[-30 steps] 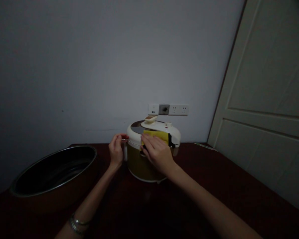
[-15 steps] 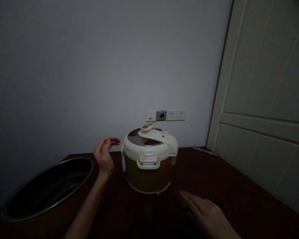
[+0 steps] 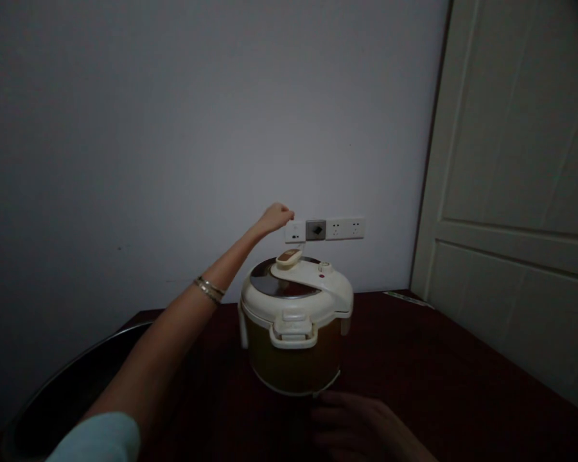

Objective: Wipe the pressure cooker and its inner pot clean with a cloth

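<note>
A white-lidded electric pressure cooker [image 3: 296, 346] with a dull green-brown body stands upright on the dark red table. My left hand [image 3: 275, 217] reaches over behind it to the wall. Its curled fingers are at the upper left corner of a white wall outlet plate [image 3: 295, 232]; no object shows in them, and whether they touch the plate is unclear. Low in front of the cooker is my right hand [image 3: 361, 420], dim and blurred, fingers stretched out near the cooker's base and holding nothing I can see.
A large dark pot [image 3: 72, 378] with a metal rim is at the left, partly behind my left forearm. Beside the outlet plate are a grey socket [image 3: 316, 230] and a white double socket [image 3: 345, 228]. A pale panelled door [image 3: 515, 212] borders the right.
My left hand has moved up and right, from beside the cooker to the wall outlet, and its fingers are more curled. My right hand has shifted left and slightly down.
</note>
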{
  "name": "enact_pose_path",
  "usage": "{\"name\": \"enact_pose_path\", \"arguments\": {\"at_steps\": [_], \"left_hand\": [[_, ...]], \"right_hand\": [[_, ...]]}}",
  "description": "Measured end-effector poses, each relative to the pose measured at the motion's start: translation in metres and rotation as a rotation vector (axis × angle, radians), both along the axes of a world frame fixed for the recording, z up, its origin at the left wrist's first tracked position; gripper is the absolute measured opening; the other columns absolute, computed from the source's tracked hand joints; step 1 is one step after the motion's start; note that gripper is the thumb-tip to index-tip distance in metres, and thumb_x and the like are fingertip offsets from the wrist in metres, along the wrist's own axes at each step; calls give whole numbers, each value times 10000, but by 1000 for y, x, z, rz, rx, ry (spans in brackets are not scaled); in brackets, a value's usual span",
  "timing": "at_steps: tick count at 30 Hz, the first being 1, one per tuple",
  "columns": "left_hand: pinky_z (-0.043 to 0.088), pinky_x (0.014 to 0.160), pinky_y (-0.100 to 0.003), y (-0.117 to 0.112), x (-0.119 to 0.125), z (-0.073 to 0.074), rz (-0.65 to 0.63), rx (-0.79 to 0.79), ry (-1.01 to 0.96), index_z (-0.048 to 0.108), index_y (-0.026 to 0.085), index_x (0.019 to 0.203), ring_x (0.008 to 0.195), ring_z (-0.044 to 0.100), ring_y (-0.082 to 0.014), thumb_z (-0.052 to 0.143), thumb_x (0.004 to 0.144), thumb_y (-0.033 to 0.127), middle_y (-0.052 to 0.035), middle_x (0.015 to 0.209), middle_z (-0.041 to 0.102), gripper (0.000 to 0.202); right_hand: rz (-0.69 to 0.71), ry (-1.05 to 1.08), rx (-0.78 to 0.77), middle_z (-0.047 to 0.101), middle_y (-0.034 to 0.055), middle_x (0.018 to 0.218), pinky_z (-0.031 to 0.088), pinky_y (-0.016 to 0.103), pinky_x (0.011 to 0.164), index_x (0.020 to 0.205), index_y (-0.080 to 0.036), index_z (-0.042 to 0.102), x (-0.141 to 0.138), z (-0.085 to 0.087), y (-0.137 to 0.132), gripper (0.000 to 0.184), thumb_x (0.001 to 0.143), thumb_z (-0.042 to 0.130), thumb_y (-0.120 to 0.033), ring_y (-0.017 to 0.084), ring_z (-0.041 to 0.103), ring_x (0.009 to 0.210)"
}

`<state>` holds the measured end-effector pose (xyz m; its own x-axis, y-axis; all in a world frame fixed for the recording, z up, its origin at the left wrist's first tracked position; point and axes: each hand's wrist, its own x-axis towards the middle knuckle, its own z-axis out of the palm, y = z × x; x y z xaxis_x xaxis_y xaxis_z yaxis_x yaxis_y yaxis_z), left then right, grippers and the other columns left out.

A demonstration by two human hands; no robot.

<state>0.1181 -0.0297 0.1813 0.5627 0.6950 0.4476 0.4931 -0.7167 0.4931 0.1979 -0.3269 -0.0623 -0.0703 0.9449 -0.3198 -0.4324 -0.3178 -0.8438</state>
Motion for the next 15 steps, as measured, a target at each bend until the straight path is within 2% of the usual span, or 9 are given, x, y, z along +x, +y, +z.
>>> {"name": "enact_pose_path", "arguments": {"at_steps": [3,7,11,15], "left_hand": [[449,611,-276,39,21,-21,7,-98,193,639,88,741,751,590,-193,511,685,238,-125,797,651,205],[472,620,-332,69,26,-55,-46,-309,354,647,100,730,704,589,-212,545,671,308,-137,775,664,239],[483,630,-373,82,24,-75,-95,-494,409,646,125,691,682,593,-237,595,633,349,-120,689,658,237],[484,600,-363,81,24,-83,-121,-587,336,610,135,554,613,593,-235,620,572,234,-87,553,618,101]], "right_hand": [[8,228,-10,637,151,1154,398,359,978,1015,-143,638,-14,11,23,560,559,765,-443,257,617,1049],[-46,276,86,651,150,1128,373,356,1018,963,-135,632,-28,22,40,458,600,728,-398,235,612,1063],[-82,258,163,673,113,1101,387,368,1022,937,-177,648,-37,29,51,380,616,715,-370,222,622,1051],[-111,265,150,690,80,1075,372,355,1040,822,-182,668,-43,32,53,258,617,743,-319,218,603,1084]]}}
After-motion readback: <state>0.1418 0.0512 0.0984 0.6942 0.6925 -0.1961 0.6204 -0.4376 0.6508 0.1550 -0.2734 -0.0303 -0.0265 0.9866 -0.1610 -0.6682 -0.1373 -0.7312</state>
